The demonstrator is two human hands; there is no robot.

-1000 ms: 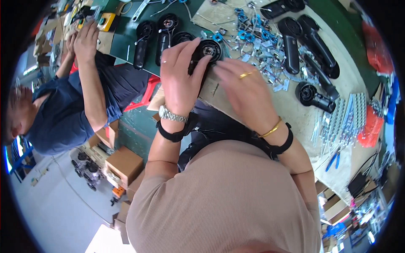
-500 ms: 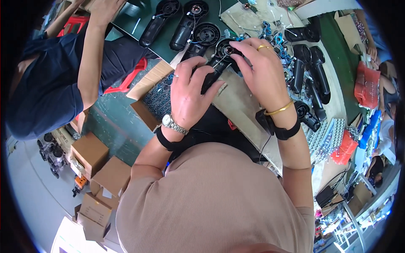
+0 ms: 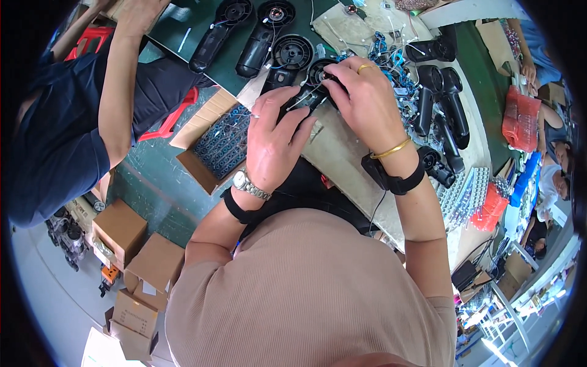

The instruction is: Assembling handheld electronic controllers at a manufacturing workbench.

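Tabletop (image 3: 342,156): pale section, dark green section (image 3: 177,21) adjoining at left. Scuffed green floor (image 3: 153,183) off left edge, pale grey floor (image 3: 46,290) beyond. Red stool (image 3: 168,127) near that edge. White metal frame (image 3: 509,313), bright light strip (image 3: 496,350) past lower right corner.

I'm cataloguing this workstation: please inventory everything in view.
Handled housing: one, black, upper centre
Other housings: at least eight, black, either side
Wired parts: many, blue and silver, upper right
Perforated strips: several, pale, right
Worktop: count unclear, green and beige, top
Parts carton: one, brown, left centre
Other cartons: several, brown, lower left
Plastic bags: two, red, right
Stool: at least one, red, left
Neighbour: one, navy clothing, left
Other people: several, mixed colours, right
Left hand: one, bare, on handled housing
Right hand: one, bare, on handled housing
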